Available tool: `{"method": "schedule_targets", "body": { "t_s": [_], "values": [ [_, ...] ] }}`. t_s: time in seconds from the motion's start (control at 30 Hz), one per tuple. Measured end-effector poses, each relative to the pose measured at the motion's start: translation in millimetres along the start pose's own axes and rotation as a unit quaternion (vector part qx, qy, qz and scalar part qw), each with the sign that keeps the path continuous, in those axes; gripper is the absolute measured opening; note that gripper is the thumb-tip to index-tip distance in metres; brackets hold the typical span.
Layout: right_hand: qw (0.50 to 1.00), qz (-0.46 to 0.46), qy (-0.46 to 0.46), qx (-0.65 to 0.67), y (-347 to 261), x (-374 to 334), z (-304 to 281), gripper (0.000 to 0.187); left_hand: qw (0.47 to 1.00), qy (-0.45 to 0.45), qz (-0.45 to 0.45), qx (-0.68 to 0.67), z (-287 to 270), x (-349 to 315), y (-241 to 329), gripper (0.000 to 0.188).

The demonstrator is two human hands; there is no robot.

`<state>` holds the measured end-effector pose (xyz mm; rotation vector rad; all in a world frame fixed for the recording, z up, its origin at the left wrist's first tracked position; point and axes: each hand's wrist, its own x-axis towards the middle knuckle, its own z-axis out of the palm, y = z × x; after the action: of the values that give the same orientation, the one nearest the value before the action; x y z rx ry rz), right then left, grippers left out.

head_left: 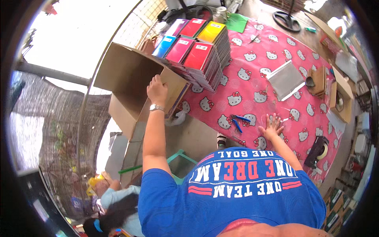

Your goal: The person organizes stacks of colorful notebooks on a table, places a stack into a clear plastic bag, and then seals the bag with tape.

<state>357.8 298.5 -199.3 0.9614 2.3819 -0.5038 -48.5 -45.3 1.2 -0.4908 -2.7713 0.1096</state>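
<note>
Blue printed T-shirt (241,181) of the wearer nearest. Left hand (157,91), watch at wrist, curled over the rim of an open cardboard box (175,93) at the surface's left edge; box mouth faces up, flap spread outward. Spiral notebooks (193,51), six stacks with mixed bright covers, just beyond it on the pink patterned surface (246,89). Right hand (271,127) splayed palm-down, gripping nothing, near blue-handled pliers (237,122). Black tape dispenser (314,151) farther right.
</note>
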Motion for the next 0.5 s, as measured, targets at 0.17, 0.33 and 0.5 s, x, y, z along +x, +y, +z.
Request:
{"method": "schedule_targets", "body": {
  "t_s": [0.17,0.33,0.5],
  "values": [
    [1.0,0.022,0.009,0.008,2,8,-2,0.091,0.999,-0.031,0.015,-0.037,5,14,39,0.046],
    [0.998,0.03,0.019,0.046,12,19,-4,0.09,0.997,-0.045,0.024,-0.054,-26,8,56,0.053],
    [0.998,0.008,0.012,0.058,29,29,-14,0.088,0.977,0.133,0.12,-0.12,-78,-13,119,0.058]
  ]
}}
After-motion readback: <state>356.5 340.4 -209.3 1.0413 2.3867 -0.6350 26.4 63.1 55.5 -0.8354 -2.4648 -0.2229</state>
